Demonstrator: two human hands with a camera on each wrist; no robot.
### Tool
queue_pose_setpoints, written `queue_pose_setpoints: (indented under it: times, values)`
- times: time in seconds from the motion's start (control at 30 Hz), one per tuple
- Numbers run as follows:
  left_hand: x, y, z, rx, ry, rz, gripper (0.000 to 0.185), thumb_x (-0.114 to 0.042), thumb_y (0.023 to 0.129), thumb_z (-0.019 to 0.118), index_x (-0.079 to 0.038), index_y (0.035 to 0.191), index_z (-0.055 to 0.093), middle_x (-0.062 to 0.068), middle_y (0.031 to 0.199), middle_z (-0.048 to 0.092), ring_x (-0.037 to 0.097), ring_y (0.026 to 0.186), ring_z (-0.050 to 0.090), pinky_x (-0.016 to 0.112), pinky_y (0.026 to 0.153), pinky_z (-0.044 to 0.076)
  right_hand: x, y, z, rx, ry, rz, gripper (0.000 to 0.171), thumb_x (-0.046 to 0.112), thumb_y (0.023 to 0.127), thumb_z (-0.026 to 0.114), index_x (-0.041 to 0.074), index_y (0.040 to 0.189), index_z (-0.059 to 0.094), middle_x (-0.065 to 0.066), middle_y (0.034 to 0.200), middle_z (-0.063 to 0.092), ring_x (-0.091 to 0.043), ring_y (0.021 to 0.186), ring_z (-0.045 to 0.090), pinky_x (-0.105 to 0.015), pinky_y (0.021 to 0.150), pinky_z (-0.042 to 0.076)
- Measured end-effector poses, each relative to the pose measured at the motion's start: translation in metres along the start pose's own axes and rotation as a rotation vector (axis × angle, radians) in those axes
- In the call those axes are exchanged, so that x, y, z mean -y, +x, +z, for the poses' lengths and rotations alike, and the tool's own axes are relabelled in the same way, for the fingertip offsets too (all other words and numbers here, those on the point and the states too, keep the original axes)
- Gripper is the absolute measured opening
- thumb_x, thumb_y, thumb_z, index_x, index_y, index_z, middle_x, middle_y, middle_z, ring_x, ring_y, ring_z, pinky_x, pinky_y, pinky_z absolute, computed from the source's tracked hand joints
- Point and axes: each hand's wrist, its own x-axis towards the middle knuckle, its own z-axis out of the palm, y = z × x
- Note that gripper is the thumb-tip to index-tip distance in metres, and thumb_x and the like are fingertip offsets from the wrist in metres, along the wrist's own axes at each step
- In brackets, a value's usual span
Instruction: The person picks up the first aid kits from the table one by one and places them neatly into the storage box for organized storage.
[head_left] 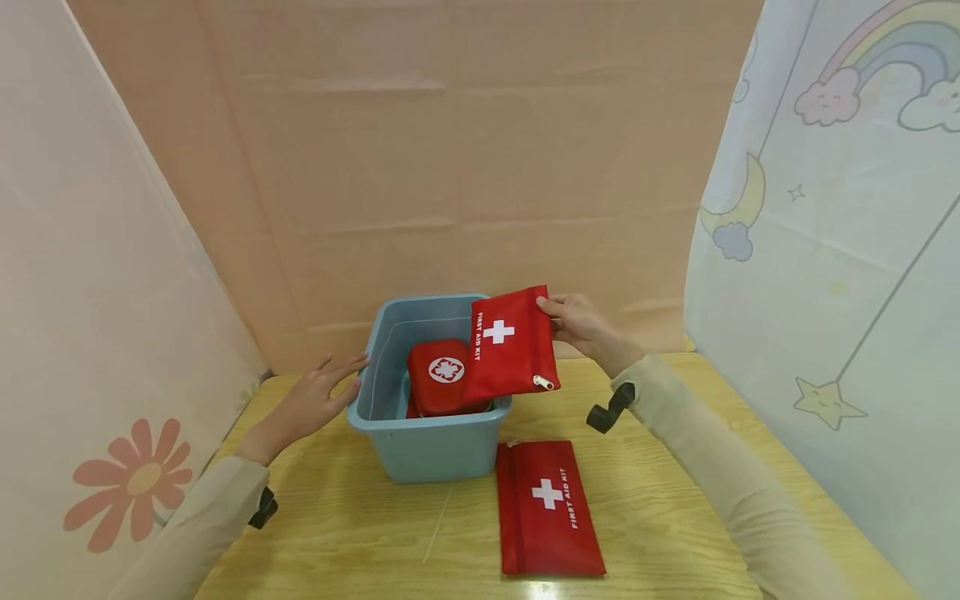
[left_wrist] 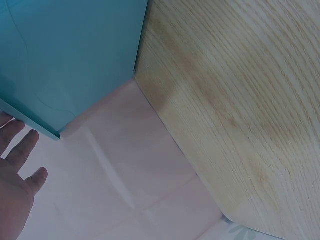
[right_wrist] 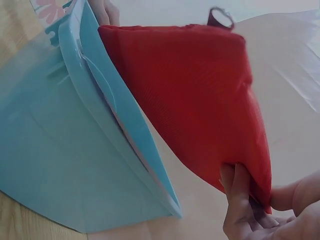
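Note:
A blue plastic bin (head_left: 431,446) stands on the wooden table (head_left: 352,533). Inside it lies a red hard case (head_left: 442,375) with a white round emblem. My right hand (head_left: 581,323) pinches the upper right corner of a flat red first aid pouch (head_left: 512,346) and holds it tilted over the bin's right rim. The right wrist view shows the pouch (right_wrist: 200,95) from behind, beside the bin wall (right_wrist: 60,165). My left hand (head_left: 318,398) lies open with fingers straight against the bin's left rim; its fingers (left_wrist: 17,150) show beside the bin (left_wrist: 65,55). A second red pouch (head_left: 547,508) lies flat in front of the bin.
Peach cloth walls stand at the back and left, and a white curtain with a rainbow print (head_left: 840,250) hangs at the right. The table's left edge (left_wrist: 175,135) meets the cloth close to the bin.

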Motion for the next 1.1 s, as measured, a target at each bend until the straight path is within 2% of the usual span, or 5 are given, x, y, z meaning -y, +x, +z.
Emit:
queue_pose_setpoints:
  times: [0.23, 0.73, 0.97, 1.1]
  values:
    - [-0.001, 0.000, -0.001, 0.004, -0.006, -0.006, 0.045, -0.021, 0.104, 0.052, 0.001, 0.144, 0.049, 0.017, 0.149, 0.045, 0.038, 0.129, 0.051, 0.055, 0.118, 0.009, -0.003, 0.004, 0.012, -0.014, 0.029, 0.007, 0.043, 0.015, 0.106, 0.048, -0.012, 0.139, 0.044, -0.015, 0.115, 0.055, -0.022, 0.087, 0.059, -0.027, 0.073, 0.054]
    - [-0.001, 0.000, -0.001, -0.004, -0.001, 0.001, 0.045, -0.021, 0.104, 0.052, 0.001, 0.143, 0.050, 0.018, 0.149, 0.045, 0.040, 0.130, 0.049, 0.055, 0.118, 0.009, -0.011, 0.012, 0.033, -0.003, 0.037, 0.001, 0.041, 0.014, 0.105, 0.049, -0.010, 0.138, 0.047, -0.015, 0.112, 0.060, -0.020, 0.082, 0.063, -0.031, 0.079, 0.054]
    - [-0.001, -0.001, -0.002, -0.001, -0.002, -0.009, 0.045, -0.021, 0.104, 0.052, 0.001, 0.143, 0.050, 0.018, 0.149, 0.045, 0.039, 0.130, 0.049, 0.055, 0.118, 0.009, -0.013, 0.015, 0.042, -0.006, 0.045, 0.008, 0.039, 0.011, 0.105, 0.049, -0.012, 0.136, 0.048, -0.011, 0.100, 0.062, -0.018, 0.075, 0.064, -0.026, 0.069, 0.055]
    - [-0.001, -0.002, -0.002, -0.002, -0.005, -0.011, 0.045, -0.021, 0.104, 0.052, 0.001, 0.143, 0.050, 0.018, 0.149, 0.045, 0.038, 0.131, 0.048, 0.054, 0.118, 0.009, -0.014, 0.016, 0.048, -0.005, 0.037, 0.019, 0.039, 0.011, 0.105, 0.050, -0.011, 0.137, 0.048, -0.014, 0.103, 0.062, -0.019, 0.077, 0.064, -0.026, 0.069, 0.056]
